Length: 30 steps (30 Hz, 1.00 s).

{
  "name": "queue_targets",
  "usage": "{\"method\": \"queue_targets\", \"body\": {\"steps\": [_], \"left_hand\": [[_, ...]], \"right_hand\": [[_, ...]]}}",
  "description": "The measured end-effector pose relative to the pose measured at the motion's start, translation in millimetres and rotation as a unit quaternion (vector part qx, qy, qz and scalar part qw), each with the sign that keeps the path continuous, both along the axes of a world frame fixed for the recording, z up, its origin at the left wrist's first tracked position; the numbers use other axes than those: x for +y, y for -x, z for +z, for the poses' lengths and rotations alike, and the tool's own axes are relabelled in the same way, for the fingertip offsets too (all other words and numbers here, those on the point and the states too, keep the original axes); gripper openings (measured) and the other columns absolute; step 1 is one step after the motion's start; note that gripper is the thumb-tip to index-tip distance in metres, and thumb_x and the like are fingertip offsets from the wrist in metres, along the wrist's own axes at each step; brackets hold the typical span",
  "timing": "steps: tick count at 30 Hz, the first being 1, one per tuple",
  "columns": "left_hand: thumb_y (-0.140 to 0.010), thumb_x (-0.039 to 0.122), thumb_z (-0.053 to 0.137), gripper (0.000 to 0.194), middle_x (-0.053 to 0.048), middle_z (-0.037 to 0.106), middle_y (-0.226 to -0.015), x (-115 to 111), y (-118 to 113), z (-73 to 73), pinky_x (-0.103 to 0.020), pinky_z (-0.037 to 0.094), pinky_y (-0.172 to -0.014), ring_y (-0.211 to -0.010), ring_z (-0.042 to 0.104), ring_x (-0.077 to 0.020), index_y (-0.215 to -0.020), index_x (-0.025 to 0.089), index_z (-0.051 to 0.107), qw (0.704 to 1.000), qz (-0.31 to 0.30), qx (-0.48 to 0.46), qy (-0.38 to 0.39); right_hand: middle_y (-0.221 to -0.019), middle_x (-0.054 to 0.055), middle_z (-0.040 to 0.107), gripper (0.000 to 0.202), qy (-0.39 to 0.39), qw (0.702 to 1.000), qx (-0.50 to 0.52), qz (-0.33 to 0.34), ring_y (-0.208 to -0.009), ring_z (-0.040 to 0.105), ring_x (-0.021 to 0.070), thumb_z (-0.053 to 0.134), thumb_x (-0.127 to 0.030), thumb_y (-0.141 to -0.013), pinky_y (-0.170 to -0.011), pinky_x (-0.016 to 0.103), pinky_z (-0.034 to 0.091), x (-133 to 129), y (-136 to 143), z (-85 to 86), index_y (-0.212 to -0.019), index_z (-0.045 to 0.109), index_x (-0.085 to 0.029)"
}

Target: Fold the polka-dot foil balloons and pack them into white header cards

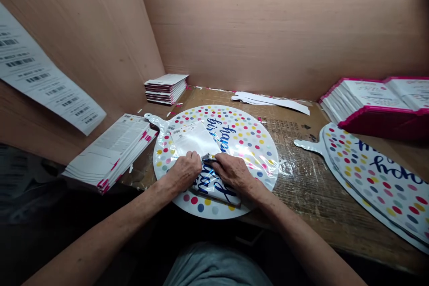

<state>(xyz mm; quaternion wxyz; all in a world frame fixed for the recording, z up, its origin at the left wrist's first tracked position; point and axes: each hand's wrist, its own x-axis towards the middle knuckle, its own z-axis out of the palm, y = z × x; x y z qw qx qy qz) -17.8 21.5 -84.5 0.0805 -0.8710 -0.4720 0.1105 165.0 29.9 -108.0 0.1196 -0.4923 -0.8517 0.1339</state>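
Note:
A flat round foil balloon [261, 143] with coloured dots and blue lettering lies in front of me. On top of it rests a white printed paper packet [192, 139], its printed end pointing away from me. A folded foil balloon [217, 190] with blue lettering meets the packet's near end. My left hand [186, 170] has its fingers closed on the packet's near edge. My right hand [233, 170] pinches a crumpled part of the folded balloon, close beside the left fingers. Exactly how far the folded foil sits inside the packet is hidden by both hands.
White packets [110, 147] with pink edges fan out at left; another stack [166, 89] stands in the back corner. Paper strips [270, 99] lie by the back wall. At right are dotted balloons [378, 178] and a pink box [378, 103] of packets. A barcode sheet [47, 71] hangs left.

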Motion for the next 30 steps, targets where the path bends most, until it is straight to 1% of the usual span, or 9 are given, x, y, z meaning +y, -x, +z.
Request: {"method": "queue_targets", "body": {"steps": [3, 8, 15, 19, 22, 24, 26, 28, 30], "left_hand": [[-0.082, -0.007, 0.035, 0.033, -0.02, 0.066, -0.088, 5.6, -0.4, 0.0, -0.035, 0.054, -0.06, -0.083, 0.067, -0.0296, -0.092, 0.003, 0.065, 1.0, -0.003, 0.0, 0.003], [-0.083, -0.002, 0.04, 0.027, -0.015, 0.068, -0.078, 19.0, 9.0, 10.4, -0.032, 0.053, -0.061, -0.069, 0.068, -0.0237, -0.086, 0.006, 0.066, 1.0, -0.008, -0.013, 0.004], [-0.083, -0.002, 0.036, 0.029, -0.017, 0.067, -0.079, 13.6, 20.2, 26.7, -0.033, 0.051, -0.057, -0.07, 0.067, -0.0266, -0.084, 0.008, 0.063, 0.998, -0.043, -0.042, -0.021], [-0.085, -0.001, 0.037, 0.029, -0.016, 0.068, -0.083, 9.6, 17.7, 36.8, -0.035, 0.05, -0.059, -0.073, 0.068, -0.0278, -0.085, 0.01, 0.063, 0.997, -0.076, -0.018, -0.025], [-0.091, 0.007, 0.038, 0.026, -0.016, 0.07, -0.09, 0.9, 11.8, 43.5, -0.039, 0.054, -0.071, -0.084, 0.069, -0.0289, -0.09, 0.011, 0.064, 0.991, -0.02, -0.106, -0.073], [-0.092, 0.023, 0.05, 0.024, -0.02, 0.067, -0.112, -8.5, 5.4, 41.4, -0.044, 0.052, -0.089, -0.107, 0.065, -0.0318, -0.11, 0.01, 0.06, 0.953, 0.055, -0.251, -0.159], [-0.084, 0.038, 0.066, 0.056, -0.022, 0.057, -0.134, -16.4, -2.5, 31.6, -0.045, 0.048, -0.101, -0.124, 0.056, -0.0328, -0.13, 0.011, 0.048, 0.87, 0.145, -0.42, -0.214], [-0.078, 0.041, 0.071, 0.07, -0.02, 0.057, -0.136, -18.7, -10.6, 16.2, -0.042, 0.05, -0.1, -0.121, 0.059, -0.0294, -0.134, 0.013, 0.042, 0.776, 0.211, -0.575, -0.149], [-0.079, 0.039, 0.068, 0.056, -0.016, 0.067, -0.121, -14.7, -16.8, 0.3, -0.037, 0.055, -0.091, -0.107, 0.068, -0.0246, -0.125, 0.014, 0.049, 0.685, 0.254, -0.681, -0.047]], "right_hand": [[-0.106, 0.009, 0.064, 0.023, 0.004, 1.0, 0.021, -0.019, -0.093, 0.062, 0.0207, 0.049, -0.033, -0.099, -0.072, 0.028, 0.042, -1.1, -0.9, 2.6, -0.115, 0.057, -0.018], [-0.143, 0.019, 0.044, 0.061, 0.015, 0.993, 0.058, -0.099, -0.111, 0.059, 0.0273, 0.058, -0.031, -0.092, -0.08, 0.035, 0.049, 0.8, 4.5, 11.8, -0.145, 0.032, -0.016], [-0.104, 0.011, 0.064, 0.032, 0.059, 0.988, 0.02, -0.144, -0.094, 0.061, 0.0235, 0.056, -0.047, -0.093, -0.075, 0.031, 0.043, 22.3, 9.3, 15.6, -0.1, 0.063, -0.017], [-0.09, 0.009, 0.066, 0.027, 0.022, 0.981, 0.036, -0.191, -0.084, 0.06, 0.0217, 0.05, -0.041, -0.096, -0.069, 0.03, 0.039, 23.7, 15.4, 8.6, -0.087, 0.063, -0.019], [-0.091, 0.009, 0.065, 0.024, -0.032, 0.966, 0.101, -0.235, -0.081, 0.058, 0.0203, 0.044, -0.034, -0.098, -0.067, 0.029, 0.038, 20.2, 16.7, 3.1, -0.087, 0.06, -0.019], [-0.087, 0.007, 0.064, 0.027, -0.039, 0.955, 0.158, -0.247, -0.076, 0.056, 0.0191, 0.04, -0.034, -0.099, -0.066, 0.028, 0.038, 20.0, 13.8, 2.6, -0.083, 0.057, -0.02], [-0.084, 0.006, 0.063, 0.029, -0.035, 0.949, 0.201, -0.241, -0.073, 0.055, 0.0185, 0.037, -0.037, -0.099, -0.066, 0.029, 0.04, 21.8, 8.9, 4.9, -0.081, 0.055, -0.021], [-0.085, 0.006, 0.064, 0.032, -0.028, 0.95, 0.217, -0.223, -0.075, 0.057, 0.0194, 0.036, -0.039, -0.099, -0.069, 0.03, 0.044, 21.7, 3.7, 8.0, -0.084, 0.056, -0.02], [-0.096, 0.01, 0.066, 0.034, -0.038, 0.951, 0.229, -0.202, -0.087, 0.062, 0.0223, 0.035, -0.041, -0.099, -0.075, 0.034, 0.049, 14.4, -1.1, 9.8, -0.096, 0.059, -0.017]]}}
